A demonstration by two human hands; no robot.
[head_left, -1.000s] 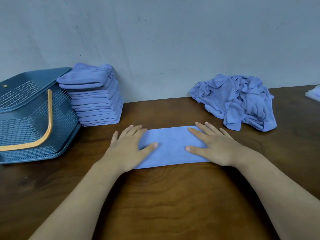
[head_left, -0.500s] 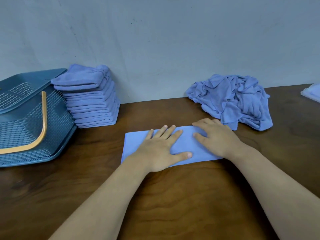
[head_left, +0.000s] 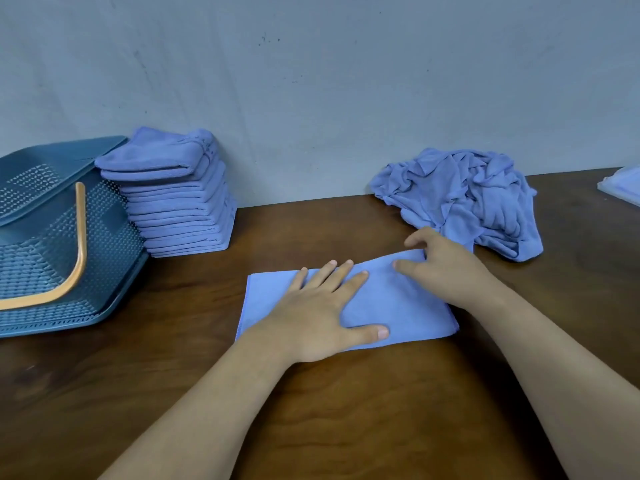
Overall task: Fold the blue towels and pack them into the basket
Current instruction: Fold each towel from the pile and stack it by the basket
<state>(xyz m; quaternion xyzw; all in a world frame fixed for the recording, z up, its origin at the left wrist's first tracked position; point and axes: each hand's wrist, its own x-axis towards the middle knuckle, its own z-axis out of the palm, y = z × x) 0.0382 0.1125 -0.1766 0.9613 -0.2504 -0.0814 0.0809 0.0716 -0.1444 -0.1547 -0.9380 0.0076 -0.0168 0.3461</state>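
Note:
A blue towel (head_left: pixel 401 306), folded into a long strip, lies flat on the brown table (head_left: pixel 346 410) in the middle. My left hand (head_left: pixel 318 313) presses flat on the strip's middle, fingers spread. My right hand (head_left: pixel 440 268) pinches the strip's far right corner, which lifts slightly off the table. A tall stack of folded blue towels (head_left: pixel 180 199) stands at the back left against the wall. Beside it, at the far left, the teal plastic basket (head_left: pixel 45 244) with an orange handle lies tipped on its side. A heap of unfolded blue towels (head_left: pixel 460 195) sits at the back right.
A grey wall (head_left: pixel 311 81) runs along the table's back edge. A pale blue flat item (head_left: pixel 623 183) shows at the right edge of the view, cut off by the frame.
My left hand slid from the strip's left end to its middle. My right hand moved to the far right corner and closed its fingers on it.

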